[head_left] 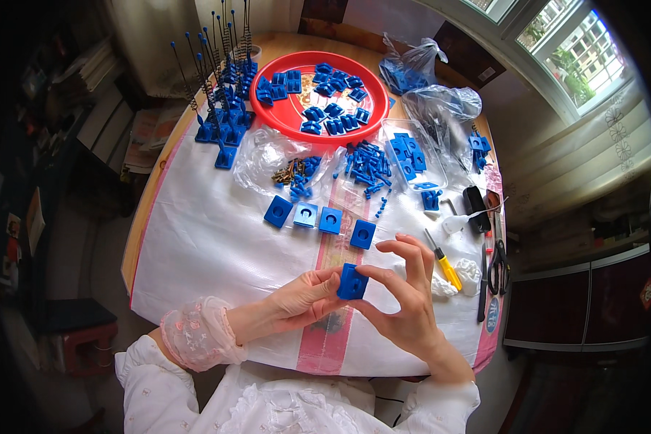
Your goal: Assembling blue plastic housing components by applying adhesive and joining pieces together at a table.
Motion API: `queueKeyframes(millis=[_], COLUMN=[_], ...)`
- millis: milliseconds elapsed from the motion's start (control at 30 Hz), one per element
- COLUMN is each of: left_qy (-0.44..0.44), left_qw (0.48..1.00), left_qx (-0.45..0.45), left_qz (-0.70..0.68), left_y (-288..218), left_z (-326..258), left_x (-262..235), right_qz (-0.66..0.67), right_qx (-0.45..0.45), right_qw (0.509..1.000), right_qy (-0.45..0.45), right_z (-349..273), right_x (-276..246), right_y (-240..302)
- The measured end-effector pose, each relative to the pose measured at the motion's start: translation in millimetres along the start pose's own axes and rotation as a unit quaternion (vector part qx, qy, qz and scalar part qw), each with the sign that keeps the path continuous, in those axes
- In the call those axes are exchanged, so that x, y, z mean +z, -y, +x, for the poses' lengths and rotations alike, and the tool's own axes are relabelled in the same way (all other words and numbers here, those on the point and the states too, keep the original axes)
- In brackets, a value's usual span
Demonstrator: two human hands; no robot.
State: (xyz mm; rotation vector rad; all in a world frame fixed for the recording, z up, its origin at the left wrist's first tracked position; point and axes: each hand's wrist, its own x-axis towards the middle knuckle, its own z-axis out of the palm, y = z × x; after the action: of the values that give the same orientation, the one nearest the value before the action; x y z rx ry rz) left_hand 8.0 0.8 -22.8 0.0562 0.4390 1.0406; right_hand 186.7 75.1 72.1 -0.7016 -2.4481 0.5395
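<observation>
Between my two hands, over the near middle of the table, is a small blue square plastic piece (352,283). My left hand (312,295) pinches its left side between thumb and fingers. On its right side, the thumb and index finger of my right hand (403,296) grip it, the other fingers raised. Just beyond lies a loose row of similar blue square pieces with round recesses: one (278,211) at the left, a shinier one (305,215), another (330,220), and one (363,234) nearest my hands.
Farther back, a red round tray (312,137) holds blue parts. Small blue pegs (369,168) lie near a clear plastic bag (257,163) with brass-coloured bits. Spring-topped blue assemblies (224,126) stand back left. A yellow-handled screwdriver (448,269) and black scissors (498,267) lie at right.
</observation>
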Motion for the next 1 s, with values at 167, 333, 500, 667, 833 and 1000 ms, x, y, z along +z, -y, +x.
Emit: queueKeyframes(millis=[167,333,500,667,833,1000], left_qy=[0.01,0.003,0.014,0.015,0.021,0.014], left_qw=[1.0,1.0,1.0,1.0,1.0,1.0], left_qx=[0.005,0.003,0.006,0.002,-0.001,0.001], left_qz=[-0.006,-0.003,-0.007,-0.009,-0.01,-0.007], left_y=[2.7,2.0,1.5,1.6,1.5,2.2], left_z=[1.3,1.3,0.3,0.7,1.3,1.2], left_x=[-5.2,-3.6,-2.1,-3.1,-3.7,-2.3], right_qz=[0.0,0.002,0.003,0.007,0.008,0.011], right_qx=[0.001,0.001,-0.003,-0.002,-0.001,0.001], right_qw=[1.0,1.0,1.0,1.0,1.0,1.0], right_qy=[0.003,0.004,0.003,0.001,0.006,0.008], right_z=[0.5,-0.3,-0.5,0.1,0.2,-0.9], right_x=[-0.6,0.4,1.3,1.6,1.0,1.3], right_y=[0.0,-1.3,-2.4,-3.3,-3.8,-4.5])
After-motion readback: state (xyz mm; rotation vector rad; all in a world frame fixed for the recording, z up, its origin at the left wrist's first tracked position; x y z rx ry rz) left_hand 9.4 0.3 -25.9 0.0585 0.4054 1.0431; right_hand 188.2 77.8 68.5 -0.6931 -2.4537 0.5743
